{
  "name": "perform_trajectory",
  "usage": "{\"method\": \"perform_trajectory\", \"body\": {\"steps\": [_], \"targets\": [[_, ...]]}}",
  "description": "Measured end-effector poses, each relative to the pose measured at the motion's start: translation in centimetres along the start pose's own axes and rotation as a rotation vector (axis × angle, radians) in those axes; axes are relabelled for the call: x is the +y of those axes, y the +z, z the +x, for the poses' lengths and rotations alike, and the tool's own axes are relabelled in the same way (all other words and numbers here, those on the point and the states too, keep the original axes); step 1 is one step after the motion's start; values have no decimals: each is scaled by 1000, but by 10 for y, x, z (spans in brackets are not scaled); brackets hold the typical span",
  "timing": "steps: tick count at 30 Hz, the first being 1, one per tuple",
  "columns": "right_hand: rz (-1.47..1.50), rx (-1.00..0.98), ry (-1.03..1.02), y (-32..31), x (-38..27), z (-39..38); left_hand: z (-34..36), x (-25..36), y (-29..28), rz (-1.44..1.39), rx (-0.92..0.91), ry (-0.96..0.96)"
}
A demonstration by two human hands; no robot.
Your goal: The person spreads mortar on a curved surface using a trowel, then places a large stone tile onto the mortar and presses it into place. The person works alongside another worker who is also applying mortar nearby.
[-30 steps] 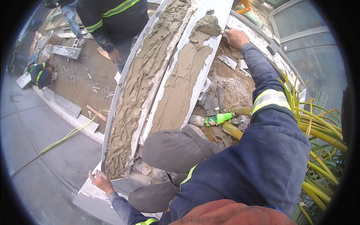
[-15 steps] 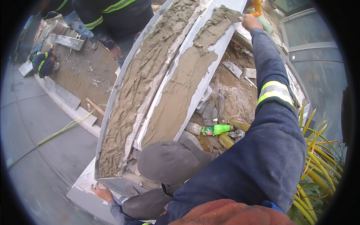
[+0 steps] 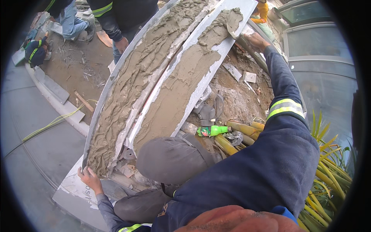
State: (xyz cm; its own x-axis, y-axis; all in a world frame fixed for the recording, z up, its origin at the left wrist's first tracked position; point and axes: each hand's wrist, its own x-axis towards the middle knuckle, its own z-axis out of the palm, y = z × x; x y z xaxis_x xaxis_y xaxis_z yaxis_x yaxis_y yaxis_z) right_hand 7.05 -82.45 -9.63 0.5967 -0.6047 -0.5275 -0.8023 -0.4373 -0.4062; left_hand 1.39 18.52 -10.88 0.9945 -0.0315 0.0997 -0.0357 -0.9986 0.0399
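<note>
My right hand [image 3: 256,40] grips a trowel [image 3: 233,27] whose mortar-covered blade sits in a lump of mortar [image 3: 218,31] at the far end of a pale board [image 3: 247,11]. Smoother mortar coats the nearer part of that board. Left of it lies a longer board [image 3: 96,113] thickly spread with rippled mortar. My left hand [image 3: 91,178] holds this board's near end, its fingers curled on the edge. My grey-clad knee [image 3: 170,158] is bent just below the pale board.
Co-workers crouch or stand at upper left [image 3: 35,52] [image 3: 116,19] and upper right [image 3: 259,11]. Rubble, a green bottle [image 3: 211,130] and yellow stems [image 3: 230,143] lie right of the boards. A palm [image 3: 328,178], glazed panels [image 3: 320,46] and a cord [image 3: 46,127] are at the sides.
My right hand and trowel reached farther out, then drew back slightly. My left hand has come up onto the left board's end. The view has shifted, and a standing co-worker's legs show more.
</note>
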Motion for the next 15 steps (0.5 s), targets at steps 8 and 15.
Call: {"method": "perform_trajectory", "body": {"steps": [8, 15], "targets": [[45, -42, -195, 103, -6, -97, 70, 45, 18, -30, 137, 450], [163, -204, -98, 177, -19, -171, 65, 77, 40, -345, 223, 328]]}}
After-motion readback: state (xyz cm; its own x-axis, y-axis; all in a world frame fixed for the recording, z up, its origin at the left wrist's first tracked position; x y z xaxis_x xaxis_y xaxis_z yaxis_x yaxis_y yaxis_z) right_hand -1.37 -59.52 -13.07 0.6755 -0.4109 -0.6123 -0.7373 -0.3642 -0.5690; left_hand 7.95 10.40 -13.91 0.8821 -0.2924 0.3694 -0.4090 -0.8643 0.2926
